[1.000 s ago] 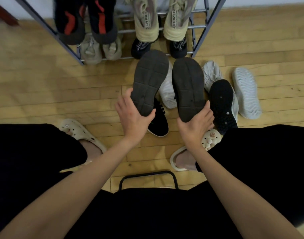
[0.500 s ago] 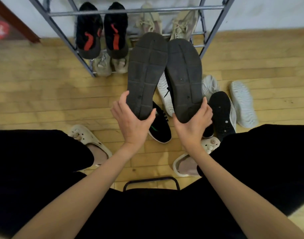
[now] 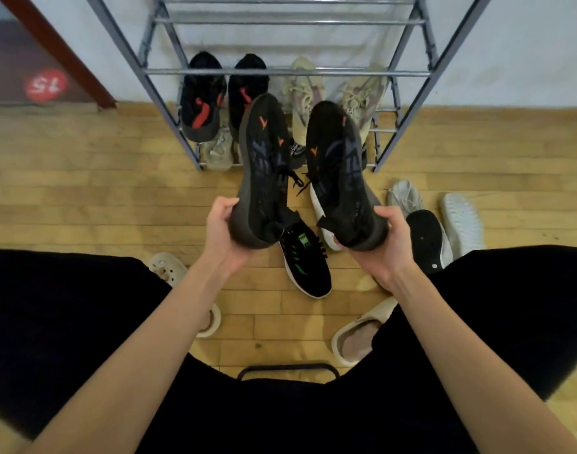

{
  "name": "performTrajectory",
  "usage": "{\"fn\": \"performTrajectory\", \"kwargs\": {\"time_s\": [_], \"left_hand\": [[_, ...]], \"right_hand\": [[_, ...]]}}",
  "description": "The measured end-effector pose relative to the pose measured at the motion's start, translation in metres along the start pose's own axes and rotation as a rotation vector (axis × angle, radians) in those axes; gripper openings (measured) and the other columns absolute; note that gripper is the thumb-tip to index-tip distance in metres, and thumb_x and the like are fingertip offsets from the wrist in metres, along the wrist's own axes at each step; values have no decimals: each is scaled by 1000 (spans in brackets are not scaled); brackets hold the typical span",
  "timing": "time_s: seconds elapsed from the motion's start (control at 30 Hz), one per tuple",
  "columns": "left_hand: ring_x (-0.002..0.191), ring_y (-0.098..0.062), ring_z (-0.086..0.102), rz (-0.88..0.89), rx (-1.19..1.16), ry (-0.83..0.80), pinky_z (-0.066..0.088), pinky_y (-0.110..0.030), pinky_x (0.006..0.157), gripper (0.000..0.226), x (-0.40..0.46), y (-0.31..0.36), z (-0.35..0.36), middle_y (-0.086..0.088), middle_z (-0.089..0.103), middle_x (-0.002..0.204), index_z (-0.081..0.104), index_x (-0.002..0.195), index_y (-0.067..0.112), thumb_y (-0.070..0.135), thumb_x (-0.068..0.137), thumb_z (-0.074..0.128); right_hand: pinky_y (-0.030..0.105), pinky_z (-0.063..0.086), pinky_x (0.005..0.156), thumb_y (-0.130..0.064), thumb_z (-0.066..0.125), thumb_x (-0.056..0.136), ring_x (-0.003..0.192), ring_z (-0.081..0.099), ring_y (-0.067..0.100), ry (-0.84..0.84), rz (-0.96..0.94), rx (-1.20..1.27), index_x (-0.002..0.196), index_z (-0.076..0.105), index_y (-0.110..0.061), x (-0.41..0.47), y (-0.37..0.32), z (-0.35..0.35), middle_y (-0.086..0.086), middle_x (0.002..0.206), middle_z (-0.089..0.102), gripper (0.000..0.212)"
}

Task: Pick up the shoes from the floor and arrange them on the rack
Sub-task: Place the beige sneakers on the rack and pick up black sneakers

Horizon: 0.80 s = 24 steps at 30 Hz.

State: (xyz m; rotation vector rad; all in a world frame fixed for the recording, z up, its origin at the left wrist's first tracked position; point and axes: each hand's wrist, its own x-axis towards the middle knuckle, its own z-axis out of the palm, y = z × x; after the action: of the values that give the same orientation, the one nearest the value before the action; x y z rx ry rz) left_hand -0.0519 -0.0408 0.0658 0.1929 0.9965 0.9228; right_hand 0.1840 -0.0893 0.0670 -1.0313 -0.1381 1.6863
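I hold a pair of black knit sneakers with small orange marks, uppers facing me, toes pointing at the rack. My left hand (image 3: 222,231) grips the heel of the left sneaker (image 3: 264,165); my right hand (image 3: 387,239) grips the heel of the right sneaker (image 3: 337,172). Both are lifted above the floor in front of the grey metal rack (image 3: 280,72). On the rack sit black-and-red shoes (image 3: 203,99) and beige sneakers (image 3: 303,93). Still on the floor lie a black shoe with green stripes (image 3: 308,262), a black-soled shoe (image 3: 424,240) and white shoes (image 3: 462,221).
Beige shoes (image 3: 218,150) stand on the rack's lowest tier. My feet wear cream slippers (image 3: 352,342) on the wooden floor. A black stool bar (image 3: 288,368) sits between my knees. The rack's upper bars (image 3: 290,21) hold nothing visible. A white wall stands behind.
Both sneakers were turned over from soles-up to uppers-up and raised toward the rack. My view tilted up, showing more of the rack's upper tiers.
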Motion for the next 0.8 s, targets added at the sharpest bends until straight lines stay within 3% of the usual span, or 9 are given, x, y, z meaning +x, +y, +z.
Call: {"fn": "performTrajectory", "kwargs": {"time_s": [0.07, 0.2, 0.23, 0.3, 0.37, 0.47, 0.6, 0.8], "left_hand": [[110, -36, 52, 20, 7, 43, 43, -46, 93, 40, 1, 9, -2, -17, 58, 117, 64, 105, 10, 36, 84, 42], [105, -36, 57, 47, 51, 83, 50, -43, 81, 42, -2, 27, 0, -19, 60, 120, 61, 107, 10, 42, 83, 49], [100, -35, 60, 50, 69, 54, 52, -40, 76, 43, -4, 30, 3, -18, 63, 117, 62, 109, 10, 44, 87, 48], [96, -32, 62, 53, 113, -6, 53, -36, 71, 48, -6, 34, 8, -17, 65, 118, 61, 121, 11, 47, 93, 47], [98, -31, 62, 70, 145, -31, 53, -35, 73, 48, -7, 39, 13, -17, 64, 124, 58, 129, 12, 44, 95, 49], [100, -35, 62, 87, 153, -22, 50, -40, 79, 34, -6, 47, 20, -17, 66, 122, 62, 118, 11, 33, 94, 54], [105, -40, 58, 96, 225, -66, 52, -45, 75, 42, 5, 62, 35, -22, 60, 130, 59, 124, 7, 32, 90, 56], [110, -37, 64, 165, 355, -58, 51, -55, 94, 42, 35, 89, 89, -17, 65, 124, 58, 128, 9, 28, 91, 60]], "right_hand": [[43, 42, 91, -23, 44, 79, 103, 59, 29, -25, -1, -2, 112, 63, -11, 0, -5, 2, 10, 107, 68, 40], [43, 46, 83, -29, 62, 53, 102, 56, 34, -46, 8, -155, 109, 59, -6, 4, -13, 13, 14, 107, 62, 61], [40, 47, 79, -30, 64, 52, 98, 56, 33, -27, -9, -161, 104, 59, -5, 5, -15, 18, 14, 102, 62, 59], [34, 49, 71, -33, 56, 69, 89, 58, 29, 30, -55, -154, 95, 60, -5, 10, -17, 28, 11, 92, 63, 38], [33, 53, 69, -35, 43, 88, 91, 60, 29, 39, -79, -138, 110, 61, -6, 14, -22, 40, 14, 106, 65, 41], [30, 56, 66, -42, 52, 87, 92, 62, 27, 3, -108, -149, 136, 49, -7, 17, -32, 49, 17, 123, 60, 60], [39, 57, 77, -13, 55, 84, 113, 57, 42, -23, -122, -84, 122, 56, -7, 17, -52, 36, 21, 122, 62, 39], [44, 46, 92, -6, 39, 78, 96, 60, 27, 85, -246, -237, 106, 62, -11, 25, -98, 26, 11, 107, 66, 37]]}}
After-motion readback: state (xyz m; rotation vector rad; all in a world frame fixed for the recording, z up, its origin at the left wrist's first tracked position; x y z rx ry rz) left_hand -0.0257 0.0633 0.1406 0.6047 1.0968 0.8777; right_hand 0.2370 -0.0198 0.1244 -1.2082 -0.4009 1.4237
